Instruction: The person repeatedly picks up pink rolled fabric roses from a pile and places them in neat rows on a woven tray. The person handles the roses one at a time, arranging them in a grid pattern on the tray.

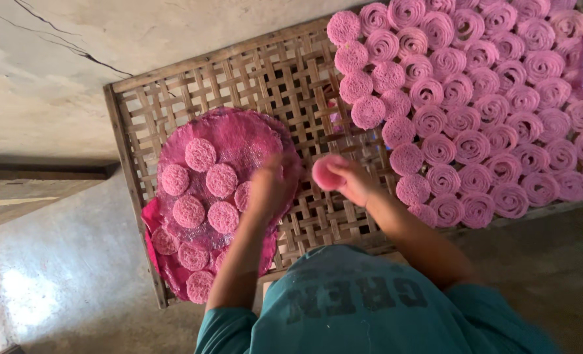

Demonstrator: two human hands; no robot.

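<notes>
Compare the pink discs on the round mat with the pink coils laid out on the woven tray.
The discs look flat and grainy; the coils show a clear spiral. The discs lie spaced apart on the mat; the coils are packed edge to edge, directly on the tray. Both are pink and round.

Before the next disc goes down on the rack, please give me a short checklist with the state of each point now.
1. Disc held in right hand: ok, fingers close around it.
2. Left hand free: cannot tell, it is blurred over the edge of the pink cloth.
3. Bare space on the rack beside the laid rows: ok, open lattice shows between cloth and rows.
4. Laid discs in tidy rows: ok, they sit close together.
5. More discs on the cloth: ok, about ten remain.
6. Disc in hand intact: cannot tell, blurred.
</notes>
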